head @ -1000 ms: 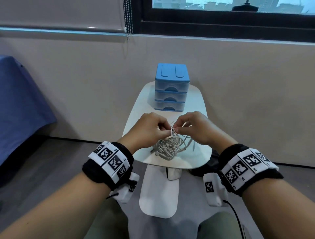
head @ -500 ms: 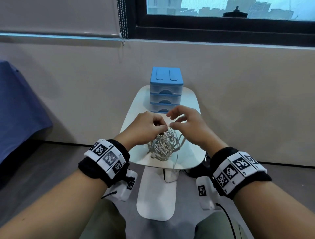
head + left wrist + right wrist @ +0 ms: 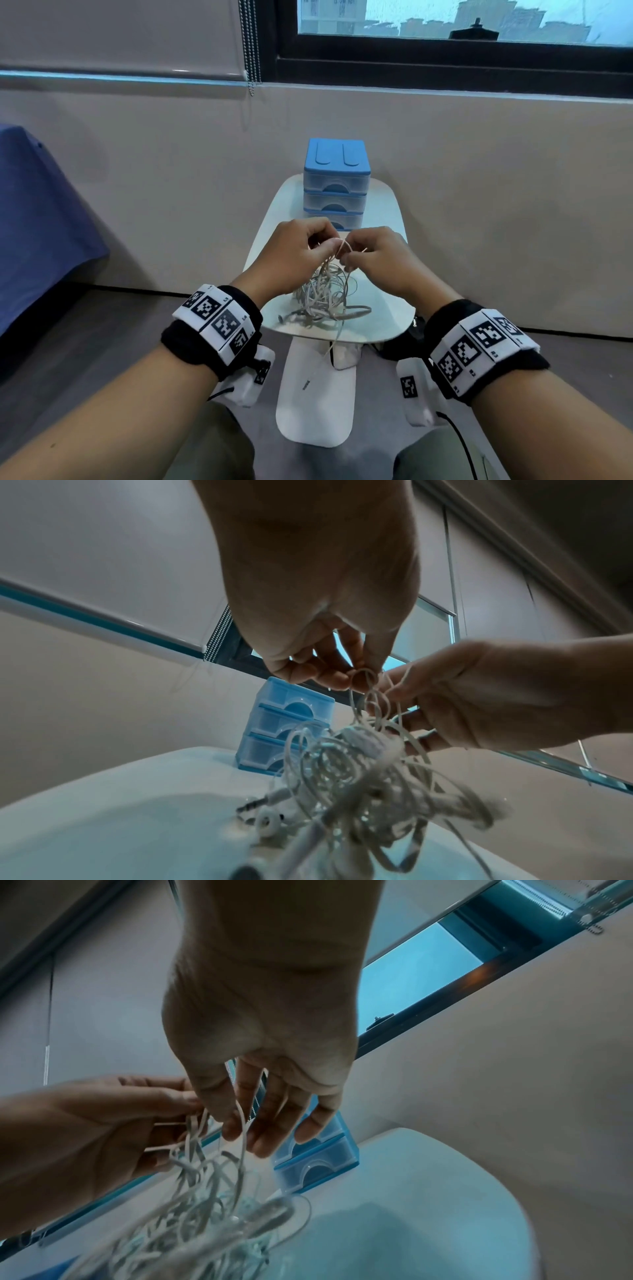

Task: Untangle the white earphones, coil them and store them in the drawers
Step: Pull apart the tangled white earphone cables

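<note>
Just in front of the blue drawers [image 3: 336, 185], both hands have lifted a loop clear of the earphones [image 3: 323, 294] heaped on the white table [image 3: 383, 308]. Left hand [image 3: 294, 255] and right hand [image 3: 376, 260] each pinch cord, so untangling has barely begun. One strand now dangles over the edge nearest the person. No brand or readable writing shows; wristbands carry only square code patterns.

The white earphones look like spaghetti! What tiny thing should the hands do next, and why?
Probably draw the pinched loop gently up and apart. The left hand and right hand both pinch strands at the top of the tangled white earphone cables, whose bulk lies knotted on the white oval table. The blue plastic drawer unit stays shut; storing comes later.
</note>
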`<state>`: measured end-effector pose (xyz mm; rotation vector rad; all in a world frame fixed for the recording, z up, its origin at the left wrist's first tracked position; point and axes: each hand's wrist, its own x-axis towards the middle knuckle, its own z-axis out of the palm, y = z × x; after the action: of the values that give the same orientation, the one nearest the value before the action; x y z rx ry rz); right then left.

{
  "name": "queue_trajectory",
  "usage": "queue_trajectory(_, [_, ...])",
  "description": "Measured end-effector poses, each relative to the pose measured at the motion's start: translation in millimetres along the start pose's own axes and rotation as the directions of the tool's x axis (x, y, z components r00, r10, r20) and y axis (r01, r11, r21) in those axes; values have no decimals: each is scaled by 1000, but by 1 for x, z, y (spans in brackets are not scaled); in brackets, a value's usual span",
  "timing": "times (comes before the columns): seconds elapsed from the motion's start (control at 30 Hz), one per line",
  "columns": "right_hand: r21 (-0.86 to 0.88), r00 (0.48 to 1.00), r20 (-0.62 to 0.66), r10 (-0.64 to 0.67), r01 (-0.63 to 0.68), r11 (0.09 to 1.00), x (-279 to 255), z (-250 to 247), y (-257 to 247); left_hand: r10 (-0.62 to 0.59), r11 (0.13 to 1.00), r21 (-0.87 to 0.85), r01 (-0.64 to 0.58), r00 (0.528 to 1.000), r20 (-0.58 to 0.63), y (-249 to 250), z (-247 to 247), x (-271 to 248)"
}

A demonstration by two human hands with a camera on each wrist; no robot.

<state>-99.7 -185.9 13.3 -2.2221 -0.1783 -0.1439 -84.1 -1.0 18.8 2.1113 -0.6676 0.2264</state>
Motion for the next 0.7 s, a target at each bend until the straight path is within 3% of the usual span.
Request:
queue_trajectory(0.3, [104,999,6,-39,38,994,1,-9,-4,-1,1000,-8,2,999,32,-1,3,1])
queue_trajectory(0.43, [124,1000,-23,7,-4,992,0,-7,3,3,1000,11,-4,999,35,-1,3,2])
queue_trajectory(0.63, [16,987,65,148,-149,989,-6,3,18,-31,999,-12,30,993,-114,-3,6,2])
queue_trajectory(0.7, [26,985,41,165,-166,986,-4,4,19,-54,998,-22,53,996,-73,-6,10,0])
